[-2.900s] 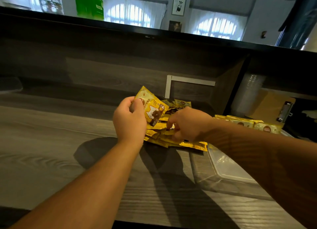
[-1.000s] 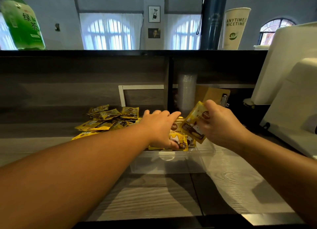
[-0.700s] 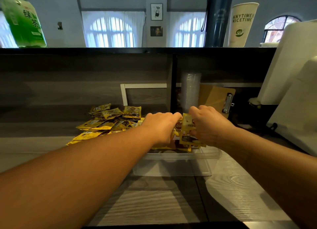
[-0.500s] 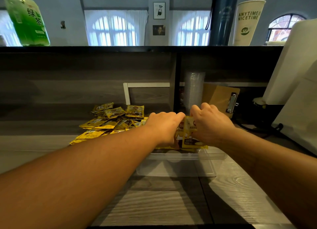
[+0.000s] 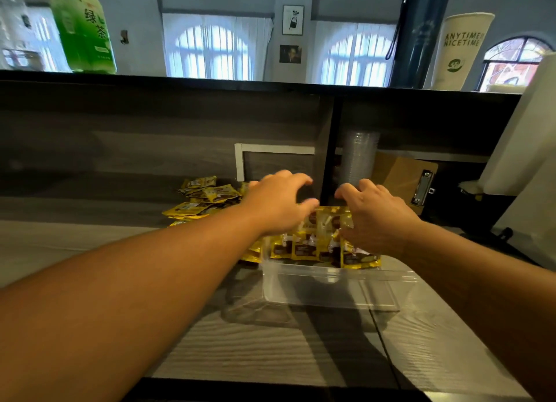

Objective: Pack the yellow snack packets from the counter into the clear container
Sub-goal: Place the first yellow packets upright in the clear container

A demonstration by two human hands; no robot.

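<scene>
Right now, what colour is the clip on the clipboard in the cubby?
Silvery metal, on the brown clipboard; the head view, the only one, shows it.

Both forearms are bare to the frame edge, no sleeves showing; the left hand [image 5: 278, 204] and right hand [image 5: 376, 218] are bare too.

Both my bare forearms stretched forward side by side, my left hand [image 5: 278, 201] palm down with fingers spread and loosely curved, my right hand [image 5: 374, 215] likewise, fingers relaxed, holding nothing
</scene>
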